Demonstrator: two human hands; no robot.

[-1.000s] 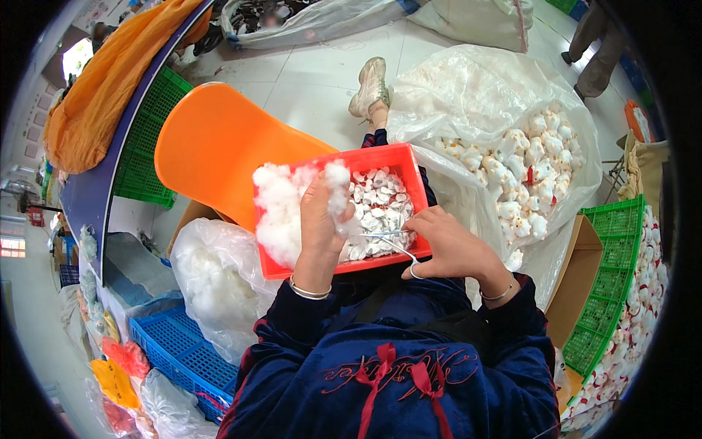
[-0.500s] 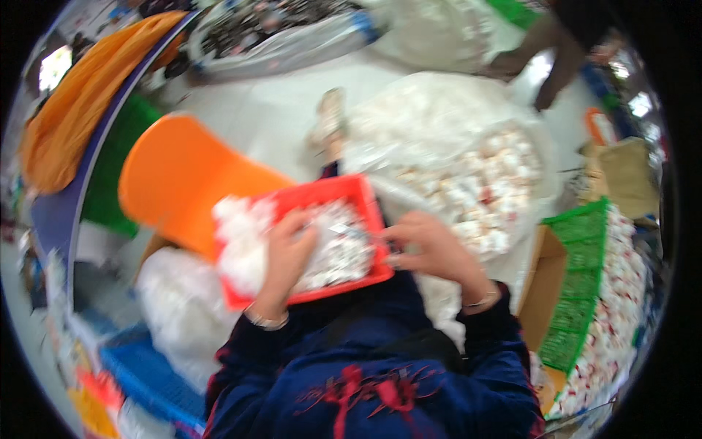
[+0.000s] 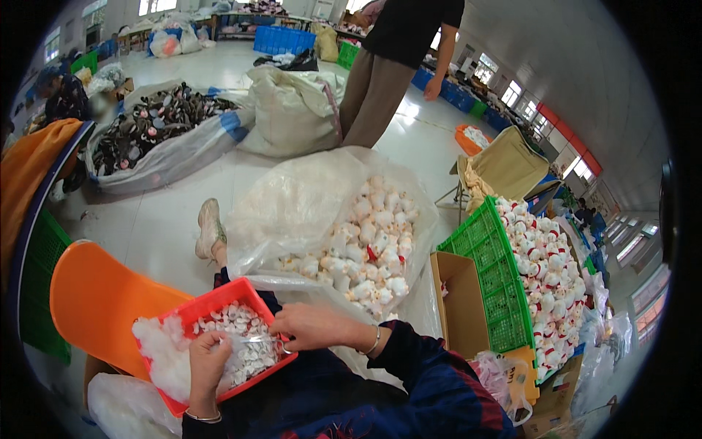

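On my lap lies a red tray [image 3: 246, 291], tilted in the view, with small white pieces [image 3: 252, 360] filling much of it and fluffy white stuffing [image 3: 165, 353] at its left. My left hand [image 3: 208, 366] is over the tray beside the stuffing, thumb and fingers pinched together; what is between them is too small to make out. My right hand [image 3: 311, 327], at the tray's right edge, is closed around the looped handle of a slim silver scissor-handled tool [image 3: 254, 339]. Its tip points toward my left hand. Scissors or forceps, I cannot tell which.
Ahead is a large clear bag of white stuffed toy pieces [image 3: 365, 245]. To the right stand a cardboard box [image 3: 461, 300] and a green crate [image 3: 488, 274], near piled white-and-red toys [image 3: 545, 285]. An orange chair [image 3: 102, 300] is at left. A person [image 3: 398, 66] stands beyond a white sack [image 3: 289, 110].
The view has swung up and to the right, so tray and hands now appear lower left. My right hand has turned, showing its back, and the silver tool is clearer. The standing person shows more fully.
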